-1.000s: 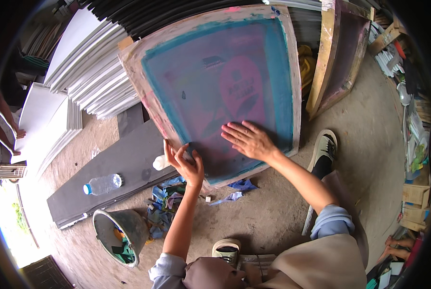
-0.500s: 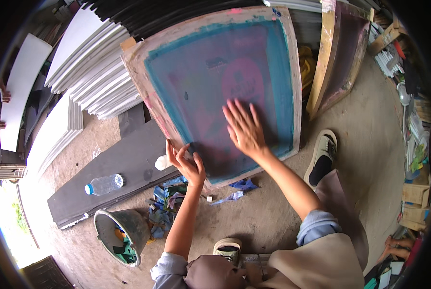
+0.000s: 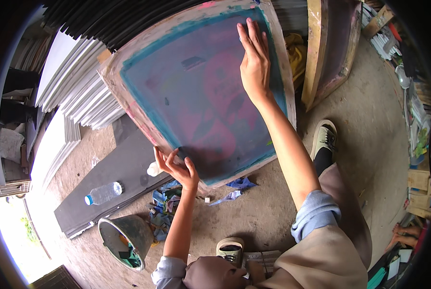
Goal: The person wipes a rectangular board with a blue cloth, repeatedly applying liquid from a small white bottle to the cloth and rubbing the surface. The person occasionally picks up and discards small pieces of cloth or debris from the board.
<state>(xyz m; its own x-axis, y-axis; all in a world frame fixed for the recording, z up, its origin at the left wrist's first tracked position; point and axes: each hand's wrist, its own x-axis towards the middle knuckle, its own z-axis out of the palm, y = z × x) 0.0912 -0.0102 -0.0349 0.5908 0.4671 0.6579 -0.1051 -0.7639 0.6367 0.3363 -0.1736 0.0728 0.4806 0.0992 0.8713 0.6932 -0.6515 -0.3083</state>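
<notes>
A large screen-printing frame [image 3: 150, 111] leans in front of me, with a pale, paint-stained wooden border, a teal band and faint pink shapes on its bluish mesh. My right hand [image 3: 255, 65] lies on the mesh near the far right corner, palm towards it, fingers extended and slightly apart. Whether anything is beneath the palm is hidden. At the near left part of the border, my left hand [image 3: 178, 171] holds the frame with bent fingers and the thumb apart. A dark patch shows at its fingertips.
Left of the frame, a clear bottle with a blue cap [image 3: 104, 193] lies on dark sheets [image 3: 83, 212]. Near them are a bucket [image 3: 141, 233] and scattered rags [image 3: 163, 204]. White boards [image 3: 80, 72] are stacked behind. Another wooden frame [image 3: 314, 53] stands to the right.
My right hand has slid from the middle of the mesh up to its far right corner. My left hand stays on the border. The view has shifted slightly, and the person's hands at far left no longer show.
</notes>
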